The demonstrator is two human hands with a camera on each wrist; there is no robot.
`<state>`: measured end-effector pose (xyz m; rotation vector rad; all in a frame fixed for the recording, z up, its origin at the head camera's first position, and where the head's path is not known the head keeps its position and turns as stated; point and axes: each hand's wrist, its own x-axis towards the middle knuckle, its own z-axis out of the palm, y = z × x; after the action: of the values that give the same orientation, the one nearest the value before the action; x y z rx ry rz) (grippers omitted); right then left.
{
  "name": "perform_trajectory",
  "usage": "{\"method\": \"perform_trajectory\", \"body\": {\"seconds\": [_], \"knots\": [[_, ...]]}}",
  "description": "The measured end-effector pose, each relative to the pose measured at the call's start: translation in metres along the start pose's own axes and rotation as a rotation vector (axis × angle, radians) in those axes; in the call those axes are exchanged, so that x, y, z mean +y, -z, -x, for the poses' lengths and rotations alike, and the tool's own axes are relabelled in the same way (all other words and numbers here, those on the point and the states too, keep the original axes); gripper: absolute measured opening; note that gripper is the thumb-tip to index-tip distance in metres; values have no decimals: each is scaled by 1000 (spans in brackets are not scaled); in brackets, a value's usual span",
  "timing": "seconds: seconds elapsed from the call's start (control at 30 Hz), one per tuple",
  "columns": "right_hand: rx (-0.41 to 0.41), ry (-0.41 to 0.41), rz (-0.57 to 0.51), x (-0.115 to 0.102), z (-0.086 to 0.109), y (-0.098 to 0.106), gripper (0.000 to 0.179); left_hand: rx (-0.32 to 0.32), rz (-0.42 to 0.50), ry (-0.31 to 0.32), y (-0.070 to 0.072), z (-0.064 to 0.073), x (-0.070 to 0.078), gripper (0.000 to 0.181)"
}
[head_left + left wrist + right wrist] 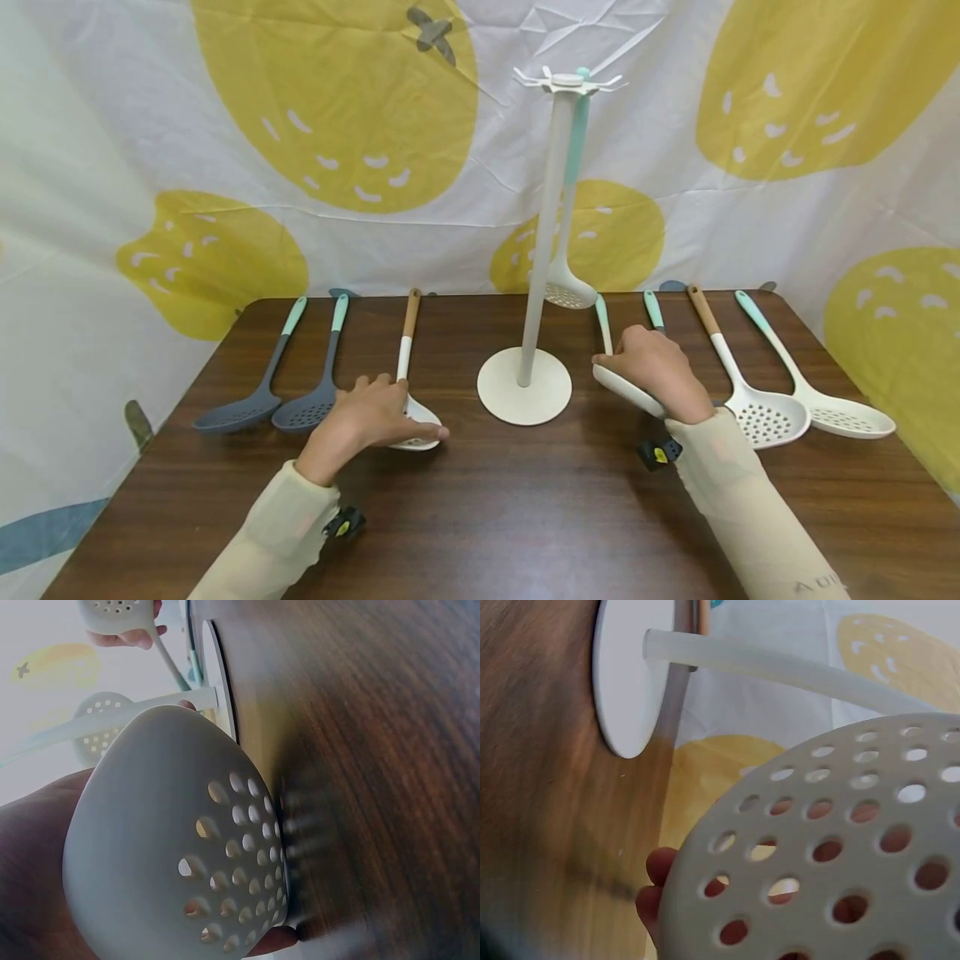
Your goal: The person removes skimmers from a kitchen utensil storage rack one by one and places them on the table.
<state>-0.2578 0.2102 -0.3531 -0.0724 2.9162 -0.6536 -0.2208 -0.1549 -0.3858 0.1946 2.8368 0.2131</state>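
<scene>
My left hand (372,414) grips the head of a white skimmer (422,414) with a wooden handle, thumb at its right side. In the left wrist view, the perforated skimmer head (172,840) fills much of the picture, close above the tabletop. Over on the right, my right hand (656,367) holds another white skimmer (626,390) by its head, which is tilted; its handle is mint green and points toward the back. Fingertips (656,877) show past that head's edge in the right wrist view. Between the hands stands a white utensil stand (525,385) with hooks on top.
A mint-handled white skimmer (570,287) hangs on the stand. Two dark utensils (240,412) with mint handles lie at the left. Right of my right hand lie a wooden-handled skimmer (768,417) and a mint-handled one (847,417). My right hand partly hides another mint-handled utensil (654,311).
</scene>
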Motion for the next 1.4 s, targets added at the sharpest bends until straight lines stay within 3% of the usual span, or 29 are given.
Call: {"method": "perform_trajectory", "body": {"seconds": [0.3, 0.5, 0.77, 1.1, 1.4], "knots": [[21, 0, 34, 4, -6, -4, 40, -11, 9, -4, 1, 2, 2, 107], [34, 60, 24, 6, -9, -8, 38, -12, 18, -5, 0, 2, 1, 108], [4, 105, 20, 6, -11, -8, 18, -14, 28, -4, 0, 3, 1, 107], [7, 137, 28, 5, -16, -14, 27, -11, 31, -3, -1, 2, 0, 106], [-96, 164, 87, 8, -25, -18, 31, -3, 19, -5, -1, 1, 0, 105]]}}
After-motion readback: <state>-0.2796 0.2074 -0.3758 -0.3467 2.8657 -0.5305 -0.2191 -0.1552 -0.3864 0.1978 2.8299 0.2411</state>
